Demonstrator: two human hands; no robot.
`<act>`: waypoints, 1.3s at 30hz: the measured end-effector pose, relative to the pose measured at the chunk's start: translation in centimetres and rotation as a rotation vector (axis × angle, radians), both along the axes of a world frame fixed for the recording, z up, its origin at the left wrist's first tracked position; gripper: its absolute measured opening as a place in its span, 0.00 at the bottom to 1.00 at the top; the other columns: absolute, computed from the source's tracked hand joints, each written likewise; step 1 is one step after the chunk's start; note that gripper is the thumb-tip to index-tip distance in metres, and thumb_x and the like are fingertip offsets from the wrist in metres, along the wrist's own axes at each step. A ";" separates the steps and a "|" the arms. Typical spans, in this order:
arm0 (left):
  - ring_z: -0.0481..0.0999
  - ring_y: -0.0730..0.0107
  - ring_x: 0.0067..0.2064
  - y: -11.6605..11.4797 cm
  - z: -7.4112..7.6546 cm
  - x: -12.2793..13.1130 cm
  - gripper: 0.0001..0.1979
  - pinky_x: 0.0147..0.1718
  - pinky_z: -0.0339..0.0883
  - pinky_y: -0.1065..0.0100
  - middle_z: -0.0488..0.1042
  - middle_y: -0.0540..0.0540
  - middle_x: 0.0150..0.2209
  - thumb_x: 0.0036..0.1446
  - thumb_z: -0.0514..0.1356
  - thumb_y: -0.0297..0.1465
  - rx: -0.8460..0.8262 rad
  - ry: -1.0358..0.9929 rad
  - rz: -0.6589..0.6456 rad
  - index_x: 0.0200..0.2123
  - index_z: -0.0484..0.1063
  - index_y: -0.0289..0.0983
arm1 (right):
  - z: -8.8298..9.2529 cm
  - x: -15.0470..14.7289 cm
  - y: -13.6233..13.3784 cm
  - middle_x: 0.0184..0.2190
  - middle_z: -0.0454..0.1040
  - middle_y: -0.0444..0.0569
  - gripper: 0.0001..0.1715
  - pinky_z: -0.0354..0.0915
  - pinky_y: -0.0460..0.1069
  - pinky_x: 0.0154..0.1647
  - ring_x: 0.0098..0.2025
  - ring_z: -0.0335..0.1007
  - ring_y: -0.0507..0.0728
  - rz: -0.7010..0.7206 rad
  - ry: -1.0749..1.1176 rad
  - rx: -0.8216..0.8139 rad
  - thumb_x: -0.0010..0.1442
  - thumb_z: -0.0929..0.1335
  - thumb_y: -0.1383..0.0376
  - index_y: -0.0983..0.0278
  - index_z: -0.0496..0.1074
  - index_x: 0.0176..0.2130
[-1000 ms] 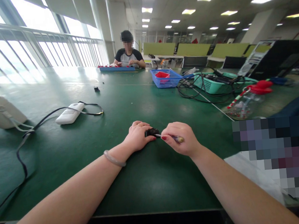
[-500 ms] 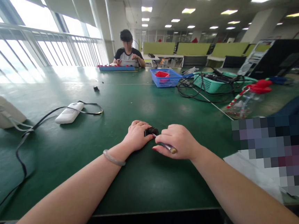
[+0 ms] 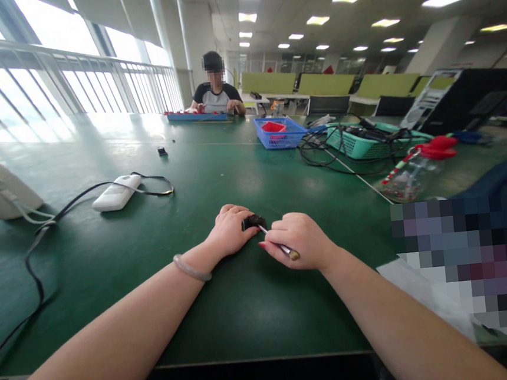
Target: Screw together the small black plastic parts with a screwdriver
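Low over the green table, my left hand (image 3: 231, 230) is closed around a small black part (image 3: 254, 220), pressing it near the tabletop. The fingers cover much of the part, so its kind is hidden. In the fist of my right hand (image 3: 301, 240) lies a slim metal tool (image 3: 289, 251) with a brownish rounded end that sticks out toward me. Its thin shaft points up and left, with the tip at the black part's near edge by my left thumb. Whether the tip goes into the part I cannot tell.
A white box-shaped device (image 3: 117, 193) with a black cable lies left. Beyond my hands are a blue basket (image 3: 281, 139), a teal basket (image 3: 356, 144) of cables, and a clear bottle (image 3: 407, 177) with a red top. Another person (image 3: 217, 95) sits at the far end behind a blue tray (image 3: 197, 117).
Both hands keep their grips and nearly the same place. A little more of the tool's shaft shows between my hands, and the black part looks slightly turned.
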State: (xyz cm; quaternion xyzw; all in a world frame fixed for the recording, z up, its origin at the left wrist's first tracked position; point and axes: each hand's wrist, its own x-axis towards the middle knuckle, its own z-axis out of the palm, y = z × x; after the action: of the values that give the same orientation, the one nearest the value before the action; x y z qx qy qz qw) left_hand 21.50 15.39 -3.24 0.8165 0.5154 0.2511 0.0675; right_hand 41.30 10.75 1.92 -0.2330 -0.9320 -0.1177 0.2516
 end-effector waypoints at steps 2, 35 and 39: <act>0.66 0.52 0.57 0.0 0.0 0.0 0.19 0.59 0.60 0.52 0.76 0.44 0.52 0.54 0.62 0.42 0.010 -0.002 0.001 0.46 0.78 0.40 | 0.1 0.2 0.0 0.20 0.69 0.43 0.20 0.49 0.49 0.28 0.22 0.55 0.50 -0.006 0.032 0.007 0.64 0.63 0.62 0.64 0.72 0.24; 0.67 0.52 0.57 0.1 0.2 0.0 0.20 0.59 0.59 0.52 0.76 0.44 0.53 0.54 0.61 0.43 -0.072 -0.001 0.004 0.47 0.76 0.40 | -1.0 1.6 2.2 0.17 0.66 0.43 0.24 0.55 0.47 0.26 0.21 0.61 0.50 -0.192 0.691 -0.626 0.63 0.64 0.55 0.64 0.74 0.22; 0.67 0.52 0.58 0.0 0.2 -0.1 0.19 0.59 0.59 0.52 0.76 0.45 0.53 0.54 0.61 0.43 -0.065 -0.009 -0.002 0.46 0.76 0.41 | -2.1 2.0 3.6 0.12 0.57 0.40 0.25 0.48 0.46 0.19 0.17 0.52 0.48 -0.172 0.998 -0.911 0.60 0.67 0.50 0.64 0.73 0.22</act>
State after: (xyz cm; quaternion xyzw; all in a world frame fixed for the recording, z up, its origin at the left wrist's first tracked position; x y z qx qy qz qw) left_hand 21.41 15.39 -3.00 0.8133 0.5221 0.2379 0.0968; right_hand 43.27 14.35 -0.21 -0.4154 -0.6390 0.3885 0.5179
